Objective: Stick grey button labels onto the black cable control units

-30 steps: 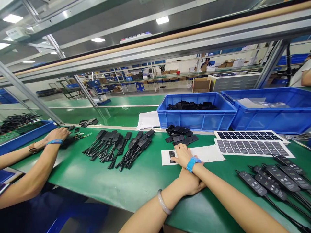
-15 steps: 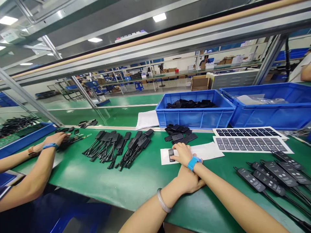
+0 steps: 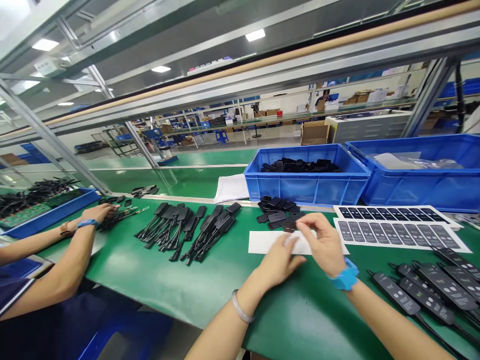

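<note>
Between the thumb and finger of my right hand (image 3: 320, 242) is a small dark label (image 3: 290, 225), raised over the near edge of the black plastic casings (image 3: 276, 217). My left hand (image 3: 278, 262) is over the near edge of the white backing strip (image 3: 262, 242), thumb and fingers apart; the fingertips are somewhat blurred. No label shows on the visible part of that strip. Right of my right hand lies a sheet of dark printed labels (image 3: 397, 233), with another label sheet (image 3: 386, 214) behind it.
Finished-looking black adapters with cables (image 3: 399, 292) lie at right. Bundles of black cabled parts (image 3: 213, 227) lie left of centre. Blue bins (image 3: 305, 187) stand behind. At far left a co-worker's hand (image 3: 101, 213) handles small cabled parts beside a blue tray (image 3: 56, 212).
My right hand has moved right, lifting the dark label off the white strip. My left hand, formerly beneath the right wrist, has moved forward to the strip. The view has shifted slightly.
</note>
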Available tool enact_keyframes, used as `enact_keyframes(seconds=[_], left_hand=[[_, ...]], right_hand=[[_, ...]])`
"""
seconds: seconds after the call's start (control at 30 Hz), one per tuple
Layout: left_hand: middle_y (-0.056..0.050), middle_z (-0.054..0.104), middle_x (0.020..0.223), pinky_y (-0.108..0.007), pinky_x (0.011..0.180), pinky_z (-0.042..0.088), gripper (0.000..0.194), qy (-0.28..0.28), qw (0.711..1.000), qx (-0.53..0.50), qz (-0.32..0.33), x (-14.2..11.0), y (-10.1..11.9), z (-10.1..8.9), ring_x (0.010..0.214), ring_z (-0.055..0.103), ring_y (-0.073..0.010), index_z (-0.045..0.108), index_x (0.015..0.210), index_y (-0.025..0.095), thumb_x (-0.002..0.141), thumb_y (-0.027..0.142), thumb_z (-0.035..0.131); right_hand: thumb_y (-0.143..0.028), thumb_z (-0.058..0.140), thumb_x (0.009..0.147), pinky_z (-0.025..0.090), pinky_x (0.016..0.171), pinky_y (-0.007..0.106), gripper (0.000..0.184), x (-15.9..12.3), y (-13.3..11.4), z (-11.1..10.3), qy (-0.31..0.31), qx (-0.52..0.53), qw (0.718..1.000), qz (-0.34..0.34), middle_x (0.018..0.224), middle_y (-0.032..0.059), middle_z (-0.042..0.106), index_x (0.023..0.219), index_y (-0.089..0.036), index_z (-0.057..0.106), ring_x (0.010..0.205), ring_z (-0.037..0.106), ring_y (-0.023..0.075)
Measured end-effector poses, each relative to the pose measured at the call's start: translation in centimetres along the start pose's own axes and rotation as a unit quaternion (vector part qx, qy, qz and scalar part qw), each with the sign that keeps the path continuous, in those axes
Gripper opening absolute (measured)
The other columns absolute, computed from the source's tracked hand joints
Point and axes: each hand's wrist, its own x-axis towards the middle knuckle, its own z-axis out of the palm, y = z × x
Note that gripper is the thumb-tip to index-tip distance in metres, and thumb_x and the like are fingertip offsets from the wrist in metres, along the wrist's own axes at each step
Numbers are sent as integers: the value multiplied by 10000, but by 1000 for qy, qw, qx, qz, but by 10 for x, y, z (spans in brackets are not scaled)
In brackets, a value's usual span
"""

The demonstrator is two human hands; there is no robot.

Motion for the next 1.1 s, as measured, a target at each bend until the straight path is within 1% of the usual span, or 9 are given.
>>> enact_keyframes(seconds=[0.07, 0.23, 0.47, 0.67, 0.73, 0.8, 0.9, 0.97, 1.1], left_hand=[[-187, 457, 1265, -430, 1020, 336, 512, 96, 983, 95, -124, 5, -20, -28, 1180, 416, -303, 476, 1343, 93, 832, 84, 501], [-287, 418, 1166, -596, 876, 321, 429, 266, 847, 214, -408, -9, -73, -85, 1115, 385, -465, 509, 1235, -30, 816, 52, 470], [-156, 546, 1083, -406, 792, 415, 241, 277, 875, 177, -355, -13, -64, -86, 951, 558, -302, 460, 1122, 106, 913, 227, 466], [9, 537, 867, -201, 513, 385, 398, 166, 952, -122, -227, -4, -14, -41, 539, 482, -65, 369, 1124, 188, 873, 438, 550], [18, 447, 817, -160, 418, 246, 607, 64, 892, -378, -240, -4, 1, -22, 483, 352, -21, 400, 1172, 161, 761, 516, 670], [18, 381, 779, -147, 408, 154, 752, -22, 780, -558, -282, -4, 14, -6, 486, 276, -2, 452, 1165, 90, 673, 592, 718], [-16, 446, 797, -146, 425, 247, 680, -53, 655, -672, -340, -6, 27, 6, 520, 362, -18, 488, 1127, 45, 707, 535, 703], [-70, 543, 885, -171, 509, 390, 599, -56, 618, -707, -340, -9, 33, 8, 600, 503, -67, 458, 1144, 65, 716, 396, 716], [-147, 617, 981, -227, 598, 492, 638, -91, 714, -635, -281, -16, 39, 9, 665, 612, -132, 370, 1147, 90, 693, 285, 773]], right_hand=[[-278, 585, 887, 440, 744, 234, 103, -7, 11, -26, 13, -10, 999, 38, 873, 34, 561, 893, -176, 600, 817, 538, 120], [-366, 580, 881, 439, 698, 226, 212, -39, 43, -65, 24, -53, 993, 102, 832, 44, 568, 870, -154, 587, 753, 540, 120], [-433, 542, 898, 413, 604, 216, 290, -49, 27, -60, -5, 25, 981, 190, 749, 35, 526, 855, -146, 551, 655, 489, 108], [-408, 529, 918, 404, 592, 203, 265, -47, 20, -61, -7, 63, 978, 198, 722, 17, 497, 857, -150, 536, 632, 472, 89], [-407, 527, 923, 412, 595, 198, 260, -47, 20, -61, -7, 86, 974, 207, 735, 15, 499, 870, -152, 532, 635, 477, 83], [-406, 530, 924, 417, 592, 193, 256, -48, 20, -61, -8, 108, 971, 214, 746, 13, 498, 882, -153, 526, 633, 477, 78], [-404, 542, 917, 415, 570, 193, 254, -48, 20, -60, -11, 134, 964, 231, 740, 8, 490, 895, -152, 514, 608, 470, 73], [-406, 553, 909, 415, 552, 197, 261, -48, 21, -59, -15, 147, 958, 248, 738, 8, 485, 902, -149, 510, 589, 464, 73], [-402, 570, 896, 407, 520, 198, 264, -50, 22, -58, -27, 173, 947, 269, 753, 8, 473, 915, -149, 497, 578, 452, 73]])
